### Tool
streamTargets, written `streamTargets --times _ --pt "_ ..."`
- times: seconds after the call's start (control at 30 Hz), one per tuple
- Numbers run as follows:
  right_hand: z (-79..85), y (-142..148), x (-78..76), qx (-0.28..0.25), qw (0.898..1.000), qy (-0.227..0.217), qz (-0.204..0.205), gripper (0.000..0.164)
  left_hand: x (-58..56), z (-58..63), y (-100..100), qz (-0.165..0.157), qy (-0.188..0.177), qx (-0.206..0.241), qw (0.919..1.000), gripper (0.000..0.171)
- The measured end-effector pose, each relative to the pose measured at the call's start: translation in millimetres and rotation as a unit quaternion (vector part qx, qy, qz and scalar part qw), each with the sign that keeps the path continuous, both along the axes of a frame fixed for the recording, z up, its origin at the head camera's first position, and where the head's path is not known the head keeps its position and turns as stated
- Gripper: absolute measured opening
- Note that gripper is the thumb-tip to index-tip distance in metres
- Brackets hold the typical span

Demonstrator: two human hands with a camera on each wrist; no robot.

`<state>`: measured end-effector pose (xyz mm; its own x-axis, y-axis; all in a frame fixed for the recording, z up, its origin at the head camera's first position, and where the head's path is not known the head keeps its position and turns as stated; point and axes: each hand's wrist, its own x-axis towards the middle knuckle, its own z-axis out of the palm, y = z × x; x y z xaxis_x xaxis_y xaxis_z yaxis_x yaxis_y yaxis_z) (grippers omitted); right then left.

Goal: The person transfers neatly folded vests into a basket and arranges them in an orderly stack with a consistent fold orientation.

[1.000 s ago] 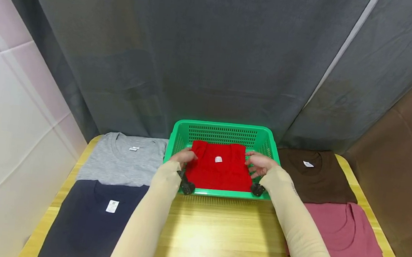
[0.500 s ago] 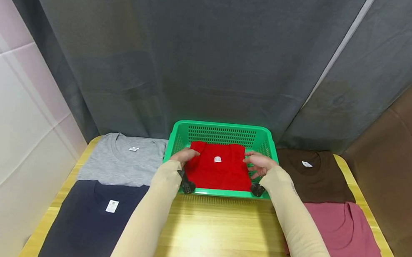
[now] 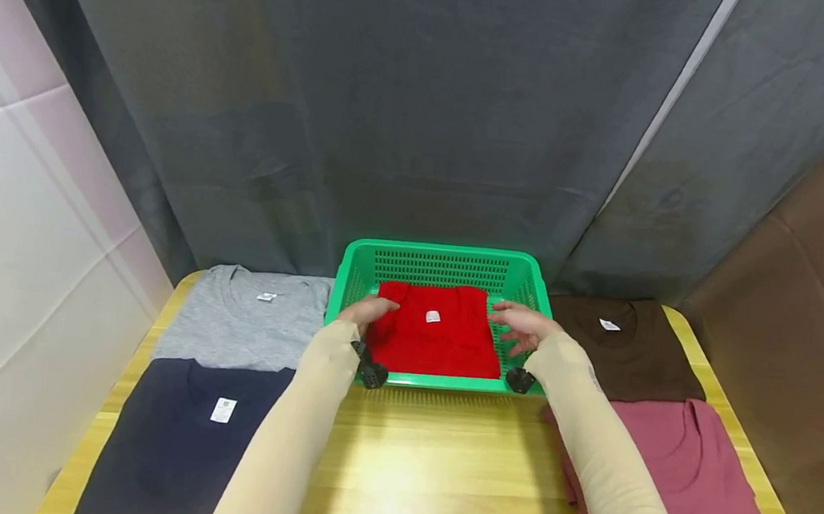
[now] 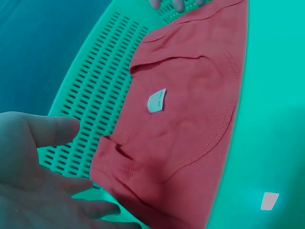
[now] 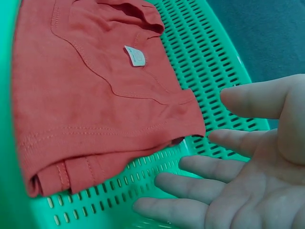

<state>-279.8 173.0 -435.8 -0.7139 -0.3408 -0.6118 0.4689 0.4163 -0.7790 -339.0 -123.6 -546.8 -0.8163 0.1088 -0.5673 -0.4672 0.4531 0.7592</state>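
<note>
A folded red T-shirt (image 3: 439,335) with a white neck label lies inside a green plastic basket (image 3: 443,249). My left hand (image 3: 368,311) is at the shirt's left side, just inside the basket. In the left wrist view its thumb (image 4: 57,130) and fingers are extended, and the fingertips lie close to the shirt's edge; contact there cannot be told. On the other side my right hand (image 3: 523,326) hovers inside the basket, apart from the shirt. The right wrist view shows its fingers (image 5: 205,185) spread and relaxed, holding nothing.
A grey shirt (image 3: 254,324) and a navy shirt (image 3: 187,459) lie folded on the wooden table (image 3: 427,468) at left. Brown (image 3: 619,367) and dusty-pink (image 3: 704,489) shirts lie at right. A grey curtain (image 3: 426,124) hangs behind the basket.
My right hand has drawn slightly away from the red shirt, widening the gap. The left hand has barely moved. The head view has shifted a little.
</note>
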Motion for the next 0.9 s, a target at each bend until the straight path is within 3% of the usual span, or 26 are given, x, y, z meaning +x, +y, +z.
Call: streamTargets --times 0.1,0.23,0.3,0.47,0.9 --pt "1.7 1 1.0 0.008 1.0 0.008 0.005 0.056 21.4 35.9 9 0.017 -0.011 0.006 0.9998 0.08" --pt "5.0 0 3.0 0.011 1.0 0.015 0.012 0.056 61.1 97.2 23 0.035 -0.016 0.018 0.9991 0.074" --pt "7.3 0 4.7 0.009 1.0 0.017 0.012 0.057 71.9 113.1 27 0.033 -0.012 0.029 0.999 0.073" --pt "15.6 1 10.9 0.009 0.999 0.028 0.015 0.059 81.2 126.1 33 0.02 -0.013 0.038 0.999 0.073" --pt "33.0 23 33.3 0.003 0.995 0.088 0.037 0.063 97.7 138.4 57 -0.032 0.031 0.05 0.9978 0.076"
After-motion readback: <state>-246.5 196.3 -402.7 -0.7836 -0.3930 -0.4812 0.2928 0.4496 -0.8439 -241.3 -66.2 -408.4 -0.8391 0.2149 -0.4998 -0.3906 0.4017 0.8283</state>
